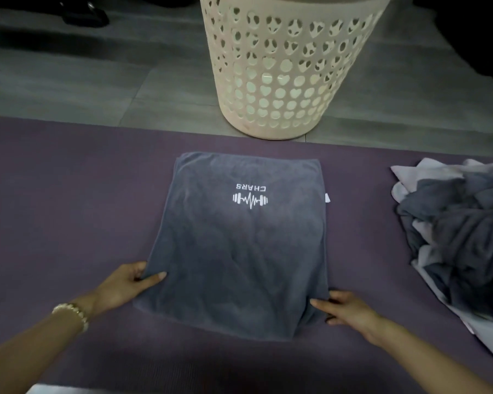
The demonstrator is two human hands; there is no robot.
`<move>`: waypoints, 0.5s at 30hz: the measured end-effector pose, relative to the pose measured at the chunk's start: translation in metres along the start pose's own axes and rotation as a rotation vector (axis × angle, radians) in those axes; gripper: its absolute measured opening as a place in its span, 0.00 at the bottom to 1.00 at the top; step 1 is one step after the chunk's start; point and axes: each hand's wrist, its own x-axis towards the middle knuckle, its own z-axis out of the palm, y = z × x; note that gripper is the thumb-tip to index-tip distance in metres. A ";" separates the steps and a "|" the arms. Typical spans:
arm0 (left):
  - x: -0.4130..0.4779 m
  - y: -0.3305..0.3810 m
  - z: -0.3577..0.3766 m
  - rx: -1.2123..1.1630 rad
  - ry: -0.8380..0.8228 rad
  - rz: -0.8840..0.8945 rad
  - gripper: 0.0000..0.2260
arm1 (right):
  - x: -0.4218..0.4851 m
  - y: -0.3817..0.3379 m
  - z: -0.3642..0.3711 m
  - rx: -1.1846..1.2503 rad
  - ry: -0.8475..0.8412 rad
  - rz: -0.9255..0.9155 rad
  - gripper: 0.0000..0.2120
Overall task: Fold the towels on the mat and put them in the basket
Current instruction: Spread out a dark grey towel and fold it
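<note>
A dark grey towel (239, 240) with a white dumbbell logo lies folded flat in the middle of the purple mat (69, 194). My left hand (125, 285) pinches its near left edge, thumb on top and fingers tucked under the cloth. At the near right edge my right hand (344, 311) pinches the towel the same way. Beyond the mat stands the cream plastic basket (285, 81) with heart-shaped holes, directly behind the towel.
A loose heap of grey and pale lilac towels (455, 237) lies on the mat's right side. Grey tiled floor (83, 75) stretches behind the mat. A dark object (83, 12) sits on the floor at the far left.
</note>
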 end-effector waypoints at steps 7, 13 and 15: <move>-0.029 -0.005 0.003 0.007 -0.091 0.113 0.07 | -0.024 0.009 0.015 0.158 0.184 -0.334 0.07; -0.040 -0.006 -0.018 -0.068 0.050 0.080 0.09 | -0.030 -0.002 0.003 0.195 0.304 -0.499 0.10; -0.042 -0.013 -0.024 -0.009 0.018 -0.015 0.11 | -0.029 0.004 -0.003 0.108 0.307 -0.424 0.10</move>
